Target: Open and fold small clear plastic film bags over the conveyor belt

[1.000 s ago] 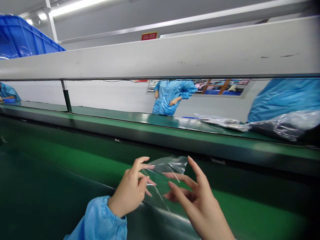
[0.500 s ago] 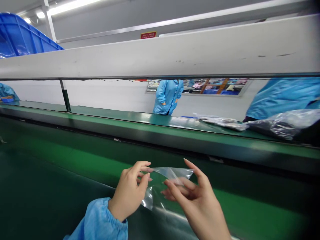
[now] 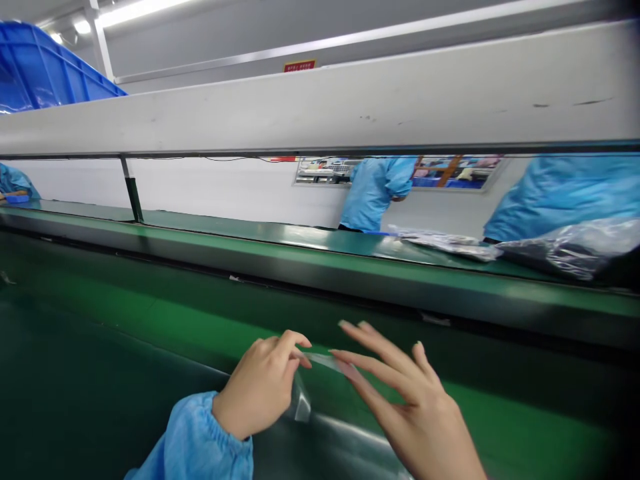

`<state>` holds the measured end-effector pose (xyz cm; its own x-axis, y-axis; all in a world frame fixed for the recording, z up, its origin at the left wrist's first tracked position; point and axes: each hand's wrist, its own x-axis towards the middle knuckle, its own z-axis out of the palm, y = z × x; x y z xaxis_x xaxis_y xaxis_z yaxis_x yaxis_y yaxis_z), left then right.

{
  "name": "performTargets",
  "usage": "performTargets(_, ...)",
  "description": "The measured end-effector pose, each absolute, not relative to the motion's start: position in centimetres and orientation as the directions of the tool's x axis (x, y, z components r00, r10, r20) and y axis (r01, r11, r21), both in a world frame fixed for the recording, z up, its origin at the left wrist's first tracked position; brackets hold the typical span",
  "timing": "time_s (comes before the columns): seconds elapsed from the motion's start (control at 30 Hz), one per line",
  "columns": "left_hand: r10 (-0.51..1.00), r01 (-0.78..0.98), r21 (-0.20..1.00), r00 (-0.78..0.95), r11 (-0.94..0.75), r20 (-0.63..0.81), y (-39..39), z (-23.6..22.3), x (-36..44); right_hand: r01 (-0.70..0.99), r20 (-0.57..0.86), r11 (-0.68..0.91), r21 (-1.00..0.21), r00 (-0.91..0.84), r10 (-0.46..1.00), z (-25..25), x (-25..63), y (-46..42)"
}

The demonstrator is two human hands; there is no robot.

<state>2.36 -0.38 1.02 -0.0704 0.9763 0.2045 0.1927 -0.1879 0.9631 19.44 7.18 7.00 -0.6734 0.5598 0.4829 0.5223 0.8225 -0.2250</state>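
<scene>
Item, far left: a blue plastic crate (image 3: pixel 50 70) above the left end of a white overhead shelf (image 3: pixel 320 113); below it, a co-worker's blue sleeve (image 3: pixel 15 181) at the far left corner of a green conveyor belt (image 3: pixel 125 320).

Item, near edge of the belt, left of centre: the left hand (image 3: pixel 260 387), in a gathered blue cuff (image 3: pixel 195 440), fingers curled and closed together on one end of a clear plastic film (image 3: pixel 300 400).

Item, centre: the film itself, held up over the near part of the belt, drawn into a narrow twisted strip with a loose flap hanging below the left hand (whether the flap touches the belt, the view does not settle).

Item, right of centre: the right hand (image 3: pixel 415 400), fingers long and spread, apart from the left hand, the strip running up to them. Whether they grip it or merely lie against it cannot be told.

Item, far edge of the belt: a co-worker in a blue smock (image 3: pixel 375 193), then crumpled plastic-wrapped goods (image 3: pixel 445 243), a dark bagged bundle (image 3: pixel 565 257) and a blue-smocked person (image 3: pixel 560 200).

Risks: a light hold could let the strip slip from the right fingers; a hard pull could tear it; the flap could cling to the belt.
</scene>
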Motion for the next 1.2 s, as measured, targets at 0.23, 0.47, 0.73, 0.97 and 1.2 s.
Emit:
performTargets(0.23, 0.971, -0.105, 0.974, -0.159, -0.198, 0.181, 0.1, 0.5, 1.9, 0.643, -0.202, -0.015, -0.765, -0.218, 0.955, 9.1, 17.8, 5.5)
performTargets(0.47, 0.995, -0.385, 0.917, -0.06, -0.1, 0.083, 0.4, 0.4, 1.7, 0.503, -0.237, -0.036, -0.863, -0.34, 0.91, 9.0, 19.5, 5.7)
performTargets(0.73, 0.997, -0.396, 0.916, 0.004, -0.066, 0.073, 0.1, 0.6, 1.6, 0.506, -0.056, 0.28, -0.816, -0.551, 0.832, 8.3, 21.3, 7.7)
performTargets(0.97, 0.996, -0.473, 0.881, 0.075, -0.007, 0.048, 0.2, 0.8, 1.2, 0.502, -0.13, 0.295, -0.813, -0.651, 0.748, 8.9, 19.5, 6.3)
performTargets(1.2, 0.991, -0.659, 0.751, 0.121, 0.033, 0.063, 0.2, 0.6, 0.2, 0.384, 0.183, 0.729, -0.566, -0.805, 0.565, 8.3, 20.0, 6.0)
